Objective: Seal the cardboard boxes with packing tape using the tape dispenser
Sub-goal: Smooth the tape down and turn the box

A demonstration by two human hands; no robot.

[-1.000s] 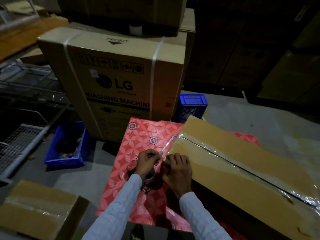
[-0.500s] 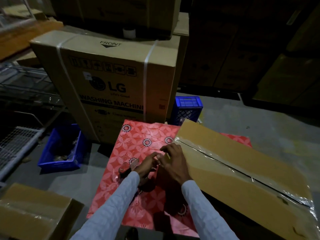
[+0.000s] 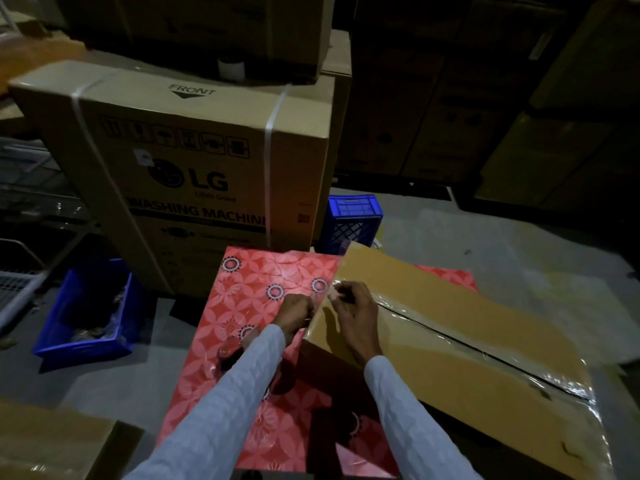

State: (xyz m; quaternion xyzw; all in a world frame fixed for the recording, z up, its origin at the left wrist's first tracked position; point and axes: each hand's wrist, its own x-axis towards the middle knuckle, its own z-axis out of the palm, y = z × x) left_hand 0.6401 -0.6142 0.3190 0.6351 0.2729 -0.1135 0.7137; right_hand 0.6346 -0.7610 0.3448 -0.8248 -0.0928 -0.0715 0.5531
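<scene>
Head view: both hands have risen from the red tape dispenser (image 3: 230,353), now lying on the tabletop (image 3: 249,282). Left hand (image 3: 296,311) and right hand (image 3: 353,315) pinch the tape (image 3: 327,294) at the cardboard box (image 3: 450,344) corner, probably smoothing its end down.

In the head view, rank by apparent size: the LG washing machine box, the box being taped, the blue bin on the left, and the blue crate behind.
1. LG washing machine box and box being taped: similar; the taped one is nearer, so unsure.
2. Blue bin.
3. Blue crate, partly hidden.
</scene>
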